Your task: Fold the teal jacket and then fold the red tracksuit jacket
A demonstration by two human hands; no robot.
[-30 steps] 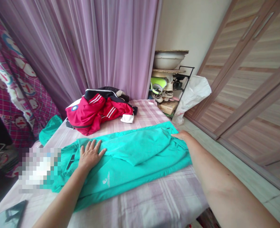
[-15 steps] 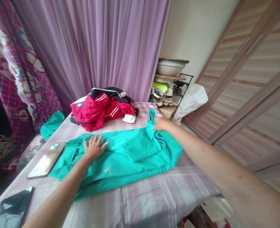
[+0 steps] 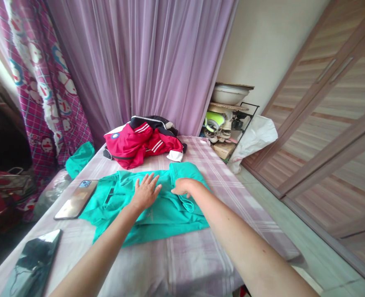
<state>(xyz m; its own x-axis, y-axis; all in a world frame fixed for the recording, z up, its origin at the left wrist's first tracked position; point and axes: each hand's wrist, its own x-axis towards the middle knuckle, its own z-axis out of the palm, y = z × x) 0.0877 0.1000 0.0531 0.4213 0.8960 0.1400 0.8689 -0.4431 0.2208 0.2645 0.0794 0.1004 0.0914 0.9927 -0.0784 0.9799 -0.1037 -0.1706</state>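
Observation:
A teal green garment (image 3: 164, 231) lies on the bed or table top, its right end folded over to the left. A dark slit shows at its left side, and a thin cord or seam loop hangs near the fold. My left hand (image 3: 145, 193) rests flat on its middle, fingers spread. At the folded part, my right hand (image 3: 185, 187) has its fingers curled on the cloth; its fingertips are partly hidden. To the left, a phone with a gold back (image 3: 74, 202) touches or nearly touches the garment's edge.
Behind the garment sits a pile of red and black clothes (image 3: 133, 144). A dark glossy phone or tablet (image 3: 32, 264) lies at the near left. Another green cloth (image 3: 79, 159) hangs at the left edge. Beyond the right edge stand a shoe rack (image 3: 232, 123), a white bag (image 3: 257, 138) and a wardrobe (image 3: 318, 136).
My right hand has moved left, bringing the garment's right end over onto its middle, so the garment is shorter. My left hand stays spread on the cloth. The view has shifted slightly.

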